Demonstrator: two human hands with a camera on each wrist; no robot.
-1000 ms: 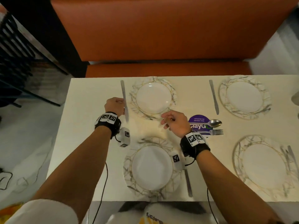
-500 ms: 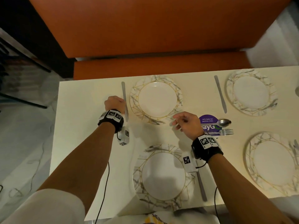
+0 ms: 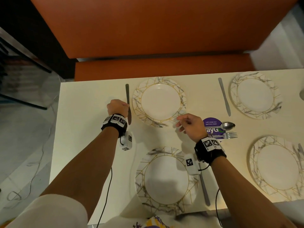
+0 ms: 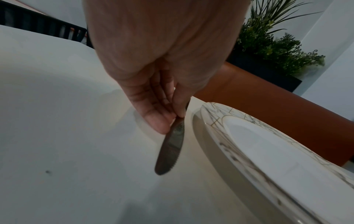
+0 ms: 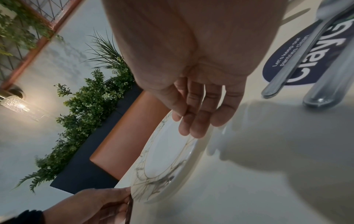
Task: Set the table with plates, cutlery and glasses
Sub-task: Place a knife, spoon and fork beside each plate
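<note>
Four marbled, gold-lined plates sit on the white table. My left hand pinches a table knife between thumb and fingers; the knife lies just left of the far-left plate. The left wrist view shows that pinch at the middle of the knife, with the blade on the table beside the plate. My right hand hovers empty at that plate's near-right rim, fingers relaxed. Behind it a spoon and a fork lie on a purple sticker.
Other knives lie beside the far-right plate and the near-left plate. The near-right plate reaches close to the table's front edge. An orange bench runs along the far side. No glasses are in view.
My right hand has drawn slightly away from the far-left plate's rim and its fingers have loosened. My left hand stays on the knife. The head view has shifted.
</note>
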